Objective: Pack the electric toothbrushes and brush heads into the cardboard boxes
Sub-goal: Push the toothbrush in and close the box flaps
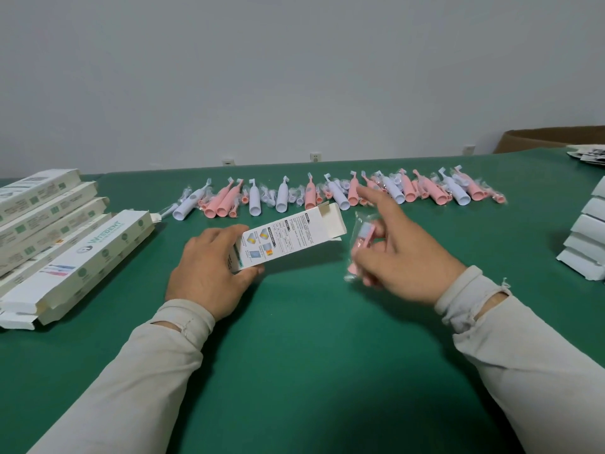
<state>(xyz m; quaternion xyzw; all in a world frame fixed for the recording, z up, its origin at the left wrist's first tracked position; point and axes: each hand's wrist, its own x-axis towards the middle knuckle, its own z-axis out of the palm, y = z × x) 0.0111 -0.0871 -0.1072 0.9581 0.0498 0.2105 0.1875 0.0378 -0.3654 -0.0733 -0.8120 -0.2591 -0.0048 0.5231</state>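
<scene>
My left hand (pixel 209 270) grips the near end of a white cardboard box (pixel 291 235) printed with text and small pictures. The box lies tilted above the green table, its far end open with the flap up. My right hand (pixel 399 250) holds a pink brush head in a clear plastic bag (pixel 360 247) just right of the box's open end, index finger pointing away. A row of pink and white toothbrushes and bagged brush heads (pixel 343 193) lies across the table behind my hands.
Packed long boxes (pixel 65 237) are stacked at the left of the green table (pixel 311 355). A pile of flat white boxes (pixel 586 237) stands at the right edge. A brown carton (pixel 540 137) sits at the far right against the wall.
</scene>
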